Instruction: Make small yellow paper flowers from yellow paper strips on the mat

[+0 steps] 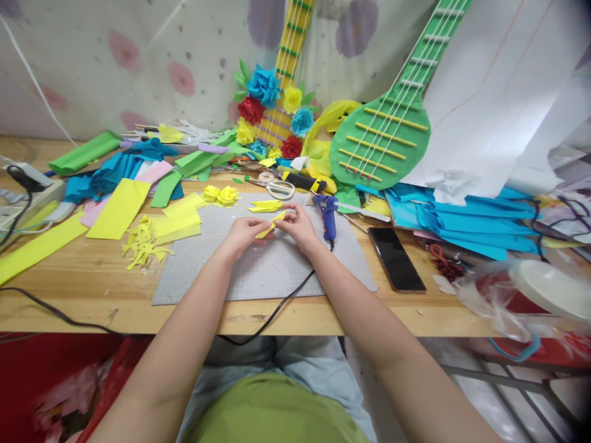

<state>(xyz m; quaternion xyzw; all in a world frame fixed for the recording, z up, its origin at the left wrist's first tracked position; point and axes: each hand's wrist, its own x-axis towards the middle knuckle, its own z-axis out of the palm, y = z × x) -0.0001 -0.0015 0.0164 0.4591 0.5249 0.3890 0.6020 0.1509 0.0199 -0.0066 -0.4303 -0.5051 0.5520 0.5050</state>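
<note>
Fingers of the left hand (244,235) and right hand (299,230) are pinched closed on a narrow, bright-yellow paper strip (270,226), one hand at either end. From where I stand, the work looks like shaping or folding this small piece; the next move would seem to call for a light, steady pinch, since thin paper could crumple. The strip sits aslant between the thumbs, raised above a grey gridded cutting mat (263,280), its right end higher. Whether it is creased or doubled I can't tell. Just beyond the fingers lie similar pointed yellow paper pieces (266,206); farther left, two ruffled yellow paper flowers (220,195). Near the right fingers rests a blue glue gun (329,223), all on the pale wooden table (111,289).
</note>
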